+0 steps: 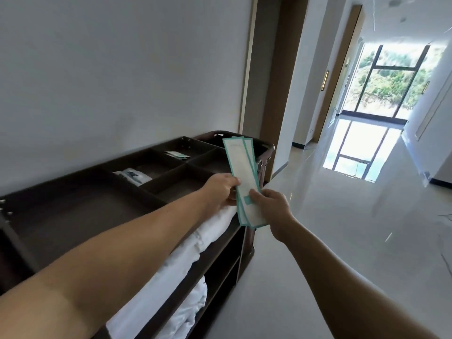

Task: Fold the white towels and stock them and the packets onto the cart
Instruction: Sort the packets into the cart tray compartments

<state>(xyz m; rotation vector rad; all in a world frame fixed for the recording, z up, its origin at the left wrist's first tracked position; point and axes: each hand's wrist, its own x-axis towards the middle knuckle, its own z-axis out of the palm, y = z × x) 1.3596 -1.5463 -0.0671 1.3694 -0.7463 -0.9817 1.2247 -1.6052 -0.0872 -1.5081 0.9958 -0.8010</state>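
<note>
Our left arm (110, 253) crosses the cart (61, 211); with left hand (221, 192) and right hand (271, 207) we pinch the packets (244, 177), fanned upright just past its edge. Towels (171, 272) fill its shelves, at 7 o'clock from the packets

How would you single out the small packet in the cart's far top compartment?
Start at the dark brown cart against the wall and follow its wall-side top compartments away from the camera. The farthest filled one holds a small packet, white with a teal edge. The nearer packet bears dark print; the long teal-bordered packets are held, not lying down.
</note>
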